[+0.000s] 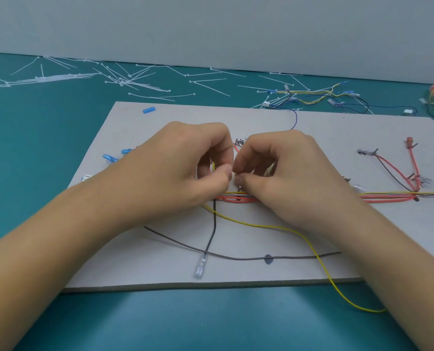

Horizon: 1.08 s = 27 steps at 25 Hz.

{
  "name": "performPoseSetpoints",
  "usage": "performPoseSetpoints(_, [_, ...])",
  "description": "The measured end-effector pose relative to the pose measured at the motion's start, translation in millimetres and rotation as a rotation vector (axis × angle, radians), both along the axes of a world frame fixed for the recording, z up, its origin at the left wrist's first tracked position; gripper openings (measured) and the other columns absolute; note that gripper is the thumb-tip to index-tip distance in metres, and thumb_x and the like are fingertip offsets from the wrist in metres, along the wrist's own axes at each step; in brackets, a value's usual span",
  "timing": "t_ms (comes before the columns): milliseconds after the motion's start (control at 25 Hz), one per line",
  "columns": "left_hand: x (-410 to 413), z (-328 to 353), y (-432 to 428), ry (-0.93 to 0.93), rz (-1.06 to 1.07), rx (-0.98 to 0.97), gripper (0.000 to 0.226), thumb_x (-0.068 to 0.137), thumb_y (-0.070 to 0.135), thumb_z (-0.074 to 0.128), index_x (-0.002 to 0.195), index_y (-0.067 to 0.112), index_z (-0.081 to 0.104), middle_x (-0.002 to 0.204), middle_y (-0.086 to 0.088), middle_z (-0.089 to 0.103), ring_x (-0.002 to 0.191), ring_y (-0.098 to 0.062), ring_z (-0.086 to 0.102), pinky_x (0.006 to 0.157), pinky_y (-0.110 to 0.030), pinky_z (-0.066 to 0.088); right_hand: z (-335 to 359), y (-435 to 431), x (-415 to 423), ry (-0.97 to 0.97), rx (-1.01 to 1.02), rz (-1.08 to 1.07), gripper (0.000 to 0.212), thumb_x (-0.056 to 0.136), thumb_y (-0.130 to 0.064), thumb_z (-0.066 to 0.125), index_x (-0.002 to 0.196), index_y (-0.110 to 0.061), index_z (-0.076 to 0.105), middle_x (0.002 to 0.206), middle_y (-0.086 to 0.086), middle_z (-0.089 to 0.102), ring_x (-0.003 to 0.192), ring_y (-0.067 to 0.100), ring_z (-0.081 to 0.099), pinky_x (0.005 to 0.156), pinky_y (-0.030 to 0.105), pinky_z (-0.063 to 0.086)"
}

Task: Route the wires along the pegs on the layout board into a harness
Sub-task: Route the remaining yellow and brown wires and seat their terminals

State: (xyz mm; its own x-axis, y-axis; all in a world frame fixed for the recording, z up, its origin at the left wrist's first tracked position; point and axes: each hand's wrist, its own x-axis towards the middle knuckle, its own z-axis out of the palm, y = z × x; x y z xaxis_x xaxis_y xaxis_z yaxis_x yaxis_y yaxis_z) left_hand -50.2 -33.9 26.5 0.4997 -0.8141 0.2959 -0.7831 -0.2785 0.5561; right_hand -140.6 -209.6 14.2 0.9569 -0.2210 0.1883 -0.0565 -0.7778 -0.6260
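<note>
Two hands met pinch-to-pinch: left hand (185,168) pinched the yellow wire (274,226), right hand (284,173) curled, hold unclear; red bundle (236,198) ran just beneath.

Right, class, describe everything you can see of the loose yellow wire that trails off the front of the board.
The yellow wire is thin, with what looks like smooth plastic insulation. It comes out from under the left hand, lies slack across the grey layout board, bends toward the front, crosses the grey wire, passes over the board's front edge and lies on the teal table, where the right forearm hides its end. No terminal shows.
</note>
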Motion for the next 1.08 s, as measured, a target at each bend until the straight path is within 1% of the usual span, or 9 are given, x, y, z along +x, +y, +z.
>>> performPoseSetpoints(120, [4.4, -4.8, 0.1, 0.097, 0.008, -0.028, 0.011, 0.089, 0.015, 0.069, 0.083, 0.024, 0.066, 0.071, 0.011, 0.067, 0.059, -0.004, 0.055, 0.055, -0.009, 0.039, 0.8, -1.0, 0.3, 0.017, 0.030, -0.007, 0.016, 0.079, -0.012, 0.078, 0.078, -0.027, 0.074, 0.070, -0.011, 0.072, 0.065, 0.005, 0.063, 0.057, 0.013, 0.044])
performPoseSetpoints(320, [10.6, -10.7, -0.7, 0.102, 0.031, -0.054, 0.012, 0.092, 0.014, 0.073, 0.087, 0.025, 0.072, 0.072, 0.016, 0.068, 0.065, -0.008, 0.061, 0.058, -0.014, 0.045, -0.5, -0.3, 4.8, 0.091, 0.026, -0.004, 0.012, 0.082, -0.017, 0.078, 0.082, -0.028, 0.077, 0.066, -0.014, 0.069, 0.062, 0.000, 0.061, 0.057, 0.012, 0.042])
performPoseSetpoints(520, [9.8, -11.8, -3.3, 0.198, 0.081, -0.111, 0.020, 0.089, 0.014, 0.077, 0.106, 0.024, 0.073, 0.073, 0.011, 0.074, 0.058, -0.006, 0.064, 0.054, -0.011, 0.046, 1.7, -0.3, 5.0, 0.101, -0.074, -0.025, 0.010, 0.085, -0.023, 0.076, 0.076, -0.027, 0.075, 0.059, -0.011, 0.064, 0.061, -0.001, 0.059, 0.051, 0.013, 0.041])
performPoseSetpoints(640, [10.0, -10.4, -0.6, 0.159, 0.095, -0.073, 0.013, 0.090, 0.013, 0.076, 0.093, 0.025, 0.077, 0.067, 0.015, 0.070, 0.054, -0.002, 0.060, 0.052, -0.008, 0.042, 0.4, 1.2, 4.0, 0.103, -0.146, -0.022, 0.011, 0.089, -0.021, 0.071, 0.079, -0.025, 0.070, 0.068, -0.012, 0.062, 0.067, 0.001, 0.056, 0.059, 0.020, 0.040])
performPoseSetpoints(720, [9.3, -10.3, 0.7, 0.130, 0.093, -0.042, 0.016, 0.091, 0.012, 0.073, 0.086, 0.026, 0.078, 0.065, 0.012, 0.069, 0.055, -0.002, 0.059, 0.052, -0.010, 0.043, -0.8, -0.4, 2.9, 0.076, -0.140, -0.027, 0.010, 0.092, -0.020, 0.068, 0.083, -0.025, 0.068, 0.077, -0.013, 0.061, 0.072, -0.001, 0.054, 0.062, 0.017, 0.038])
performPoseSetpoints(760, [8.4, -10.4, 0.5, 0.118, 0.089, -0.036, 0.016, 0.092, 0.012, 0.071, 0.086, 0.026, 0.078, 0.065, 0.011, 0.069, 0.058, -0.004, 0.060, 0.054, -0.012, 0.045, -0.8, -1.5, 2.0, 0.062, -0.132, -0.033, 0.010, 0.094, -0.021, 0.067, 0.085, -0.026, 0.067, 0.079, -0.014, 0.059, 0.073, -0.003, 0.053, 0.061, 0.012, 0.035])
performPoseSetpoints(880, [5.5, -12.2, -1.4, 0.051, 0.083, -0.036, 0.014, 0.093, 0.013, 0.069, 0.088, 0.024, 0.077, 0.066, 0.012, 0.069, 0.069, -0.008, 0.065, 0.062, -0.019, 0.048, -0.8, -1.5, 0.6, 0.053, -0.122, -0.017, 0.012, 0.096, -0.019, 0.065, 0.088, -0.027, 0.063, 0.084, -0.014, 0.056, 0.074, -0.004, 0.049, 0.062, 0.009, 0.034])
performPoseSetpoints(1000, [5.9, -15.0, -2.5, 0.040, 0.094, -0.055, 0.013, 0.092, 0.013, 0.070, 0.093, 0.025, 0.075, 0.069, 0.014, 0.069, 0.072, -0.004, 0.063, 0.061, -0.008, 0.041, -1.7, 0.1, 0.6, 0.035, -0.097, 0.003, 0.014, 0.097, -0.016, 0.064, 0.088, -0.026, 0.062, 0.084, -0.015, 0.057, 0.075, -0.002, 0.049, 0.062, 0.009, 0.033])
performPoseSetpoints(1080, [7.0, -16.5, -1.8, 0.081, 0.100, -0.084, 0.018, 0.091, 0.013, 0.071, 0.101, 0.028, 0.072, 0.073, 0.011, 0.071, 0.074, -0.007, 0.064, 0.062, -0.009, 0.041, -2.0, 0.4, 0.7, 0.031, -0.069, 0.000, 0.014, 0.097, -0.016, 0.064, 0.087, -0.026, 0.062, 0.082, -0.015, 0.057, 0.072, -0.003, 0.049, 0.060, 0.010, 0.033])
